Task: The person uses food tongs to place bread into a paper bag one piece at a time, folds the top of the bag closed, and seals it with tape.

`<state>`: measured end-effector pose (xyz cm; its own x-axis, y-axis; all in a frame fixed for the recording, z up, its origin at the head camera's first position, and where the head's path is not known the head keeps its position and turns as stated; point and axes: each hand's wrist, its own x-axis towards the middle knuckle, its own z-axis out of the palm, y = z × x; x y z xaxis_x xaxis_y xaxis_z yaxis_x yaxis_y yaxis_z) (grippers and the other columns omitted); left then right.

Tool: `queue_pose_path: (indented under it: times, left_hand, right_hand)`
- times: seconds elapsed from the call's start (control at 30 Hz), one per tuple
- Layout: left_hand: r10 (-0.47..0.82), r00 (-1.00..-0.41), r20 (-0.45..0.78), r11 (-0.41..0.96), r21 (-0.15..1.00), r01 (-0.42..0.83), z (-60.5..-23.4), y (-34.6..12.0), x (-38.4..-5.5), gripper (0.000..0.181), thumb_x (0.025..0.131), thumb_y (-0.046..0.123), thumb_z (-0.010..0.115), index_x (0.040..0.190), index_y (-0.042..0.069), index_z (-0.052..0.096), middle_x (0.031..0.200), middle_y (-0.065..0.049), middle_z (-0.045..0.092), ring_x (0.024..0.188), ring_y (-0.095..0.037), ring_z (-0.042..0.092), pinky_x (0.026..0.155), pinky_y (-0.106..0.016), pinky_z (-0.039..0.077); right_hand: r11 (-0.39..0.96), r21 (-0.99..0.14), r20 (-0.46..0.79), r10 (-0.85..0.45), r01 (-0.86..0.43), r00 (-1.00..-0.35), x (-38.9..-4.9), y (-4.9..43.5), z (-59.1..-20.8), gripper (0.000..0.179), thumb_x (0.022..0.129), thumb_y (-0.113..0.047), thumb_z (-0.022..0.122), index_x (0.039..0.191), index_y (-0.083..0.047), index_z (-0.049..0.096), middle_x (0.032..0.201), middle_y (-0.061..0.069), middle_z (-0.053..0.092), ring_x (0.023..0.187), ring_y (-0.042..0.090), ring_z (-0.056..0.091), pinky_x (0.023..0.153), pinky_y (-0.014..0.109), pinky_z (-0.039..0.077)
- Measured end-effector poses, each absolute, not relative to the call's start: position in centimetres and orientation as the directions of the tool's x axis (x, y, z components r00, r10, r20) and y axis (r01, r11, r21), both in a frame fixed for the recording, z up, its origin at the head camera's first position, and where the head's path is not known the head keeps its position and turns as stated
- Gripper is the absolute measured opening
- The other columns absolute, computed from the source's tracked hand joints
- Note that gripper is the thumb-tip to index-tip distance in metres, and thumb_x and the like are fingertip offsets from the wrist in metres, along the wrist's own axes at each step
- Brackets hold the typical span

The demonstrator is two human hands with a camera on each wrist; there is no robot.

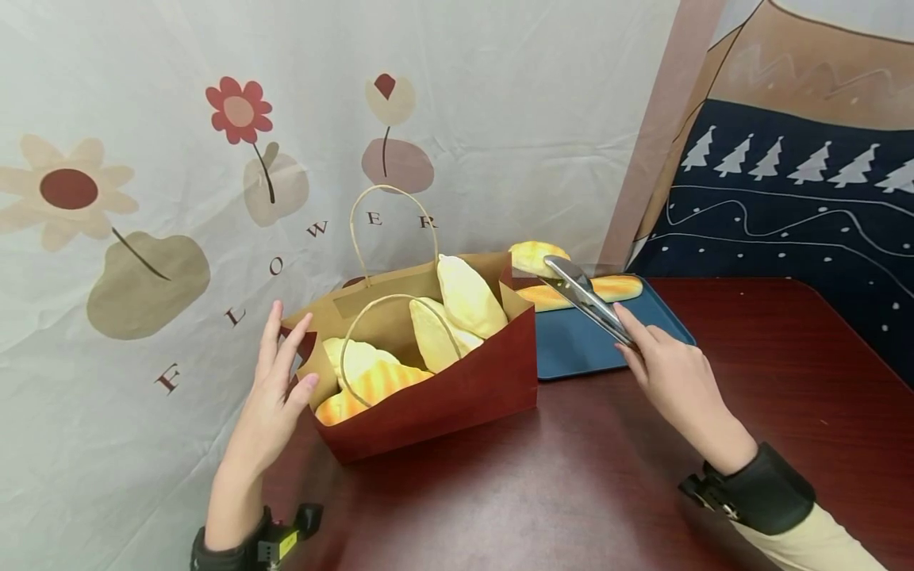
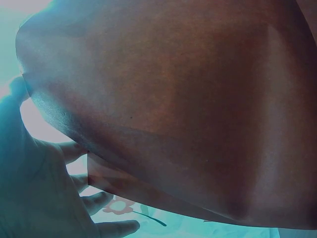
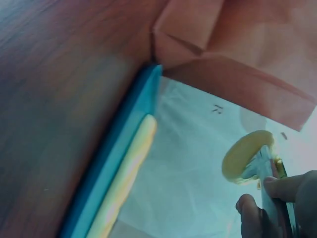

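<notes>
My right hand (image 1: pixel 674 381) grips metal tongs (image 1: pixel 589 297), whose tips hold a rounded bread roll (image 1: pixel 537 258) above the blue tray (image 1: pixel 581 349). In the right wrist view the same roll (image 3: pixel 246 156) hangs at the end of the tongs, clear of the tray. A long baguette (image 1: pixel 617 287) lies on the tray behind the tongs. My left hand (image 1: pixel 267 404) is at the left end of a red paper bag (image 1: pixel 435 412), fingers spread, with thumb and fingertips at its edge. Several breads (image 1: pixel 467 297) fill the bag, pale ones and a striped loaf (image 1: pixel 374 388).
Two thin handles (image 1: pixel 393 189) rise from the bag's opening. Behind the dark red table (image 1: pixel 457 507) hangs a pale cloth (image 1: pixel 500 95) printed with flowers, and a navy one (image 1: pixel 778 222) with white trees at the right. The bag's right end stands against the tray.
</notes>
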<state>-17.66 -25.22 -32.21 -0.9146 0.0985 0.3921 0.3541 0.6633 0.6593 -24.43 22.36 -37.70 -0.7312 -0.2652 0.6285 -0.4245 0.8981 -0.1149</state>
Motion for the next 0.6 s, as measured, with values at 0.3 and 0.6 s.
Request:
queue_pose_path:
  times: [0.3, 0.6]
  left_hand:
    - [0.094, -0.918, 0.386, 0.669, 0.658, 0.345, -32.1, -25.2, -17.5, 0.065, 0.093, 0.017, 0.053, 0.151, 0.031, 0.025, 0.16, 0.016, -0.009, 0.148, -0.023, 0.004, 0.097, -0.066, 0.028]
    - [0.103, -0.912, 0.396, 0.663, 0.656, 0.36, -32.2, -25.2, -17.5, 0.066, 0.092, 0.016, 0.054, 0.151, 0.029, 0.026, 0.16, 0.016, -0.008, 0.148, -0.019, 0.0, 0.1, -0.071, 0.023]
  right_hand:
    - [0.867, -0.175, 0.696, -0.227, -0.467, -0.682, -23.2, 21.8, -36.0, 0.077, 0.079, -0.014, 0.074, 0.146, -0.025, 0.039, 0.075, 0.005, 0.06, 0.051, 0.009, 0.033, 0.043, 0.021, 0.03]
    - [0.786, -0.175, 0.771, -0.266, -0.593, -0.579, -21.6, 20.6, -34.5, 0.052, 0.095, -0.038, 0.055, 0.142, -0.019, 0.047, 0.083, 0.001, 0.064, 0.063, 0.006, 0.043, 0.052, 0.015, 0.034]
